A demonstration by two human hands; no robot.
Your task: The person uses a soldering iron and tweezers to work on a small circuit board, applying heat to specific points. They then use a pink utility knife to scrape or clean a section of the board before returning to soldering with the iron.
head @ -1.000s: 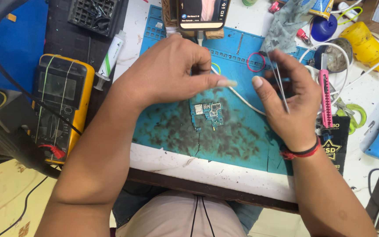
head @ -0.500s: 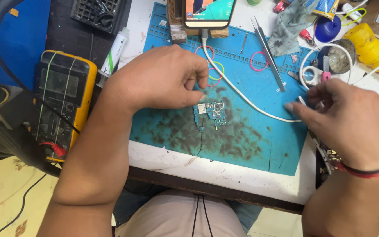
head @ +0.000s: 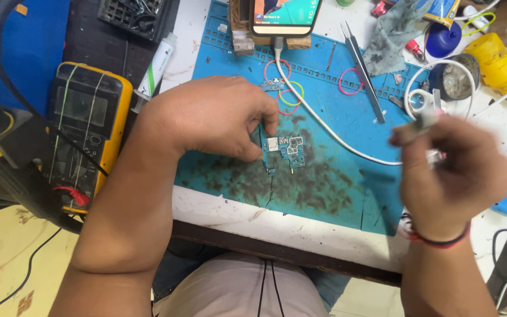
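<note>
A: Edges first. We see the blue mat (head: 347, 176) lying on a white table (head: 300, 226), its near edge just short of the table's front edge, our lap below.

B: Open room?

A: Bare mat with dark smudges between the two hands, from the board to the mat's lower right corner. The left side is tight: yellow meter (head: 86, 126) just off the mat's left edge, black cable beside it. At the top edge a phone (head: 286, 14) sits propped, a white cable (head: 330, 132) running from it across the mat to the right. Tweezers (head: 364, 73) lie slanted on the upper mat, coloured rubber bands (head: 289, 94) near them. The right side is crowded: yellow bottle (head: 500, 58), a round tin (head: 456, 79), a grey rag (head: 394, 26).

B: The board?

A: A small blue circuit board (head: 283, 149), mid-mat, lying flat. Silver square part on its left half, dark chips to the right, a thin strip hanging down at its lower left.

B: Left hand?

A: Our left hand (head: 212, 117) rests on the mat, fingers curled, thumb and fingertips pinching the board's left edge.

B: Right?

A: Our right hand (head: 456, 173) is raised over the mat's right edge, blurred. Fingers bunched around something small and pale; we cannot tell what it is.
</note>
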